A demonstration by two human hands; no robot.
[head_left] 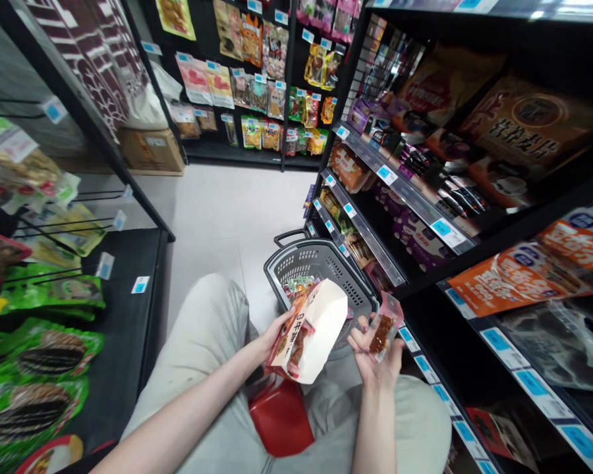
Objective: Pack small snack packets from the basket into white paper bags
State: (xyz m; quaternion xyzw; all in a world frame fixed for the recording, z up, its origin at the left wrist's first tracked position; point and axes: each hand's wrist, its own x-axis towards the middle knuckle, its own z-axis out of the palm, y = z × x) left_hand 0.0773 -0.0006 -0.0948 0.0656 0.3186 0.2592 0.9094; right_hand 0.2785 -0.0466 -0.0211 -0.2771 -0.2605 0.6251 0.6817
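My left hand (275,332) is closed on the side of an opened cardboard snack box (321,322), red and white with dark printed characters. The box tilts over my lap, and a small packet shows inside it. On my upturned right hand (373,359) lies a small clear-and-pink snack packet (386,329) with brown food in it, held by the fingers. Just beyond both hands stands a dark grey shopping basket (304,253) on the floor, with several colourful packets inside. The box hides part of the basket.
Black shelves (395,263) with price tags rise close on my right, holding orange bags (518,273) and oatmeal packs. A left rack carries green seed bags (42,355). A red stool (281,418) shows between my legs. A cardboard carton (151,150) stands farther back.
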